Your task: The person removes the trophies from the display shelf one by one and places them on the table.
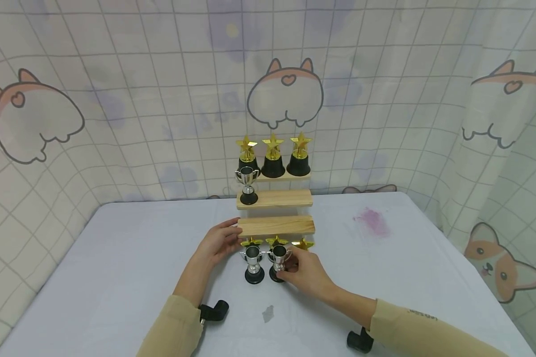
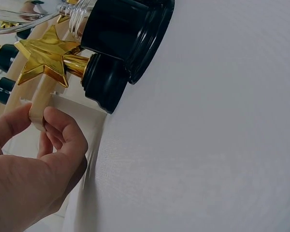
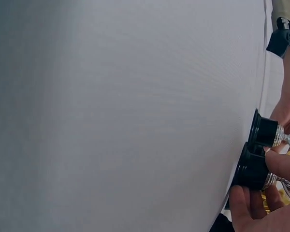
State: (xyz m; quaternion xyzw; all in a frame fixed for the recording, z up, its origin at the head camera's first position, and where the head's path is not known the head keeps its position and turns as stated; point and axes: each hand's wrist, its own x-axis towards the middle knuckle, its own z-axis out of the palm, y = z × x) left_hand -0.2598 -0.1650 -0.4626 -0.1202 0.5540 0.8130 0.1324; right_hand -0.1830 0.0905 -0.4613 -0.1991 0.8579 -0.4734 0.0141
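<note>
In the head view, my right hand (image 1: 309, 271) holds a silver cup trophy (image 1: 279, 254) by its black base, thumb and fingers on either side. The right wrist view shows its base (image 3: 251, 169) low over the white cloth. A second silver cup trophy (image 1: 253, 263) stands upright just to its left. Behind them, gold star trophies (image 1: 302, 244) show partly, mostly hidden by cups and hand. My left hand (image 1: 220, 242) pinches the left end of the lowest wooden shelf board (image 1: 277, 226); in the left wrist view the board end (image 2: 37, 116) lies between thumb and fingers.
Above, a middle board (image 1: 286, 198) carries one silver cup trophy (image 1: 248, 184) at its left end. Three gold star trophies (image 1: 273, 161) line the top board (image 1: 290, 177). A checked curtain (image 1: 161, 99) hangs behind the white-clothed table (image 1: 129, 277). Black wrist devices (image 1: 215, 311) sit at both sleeves.
</note>
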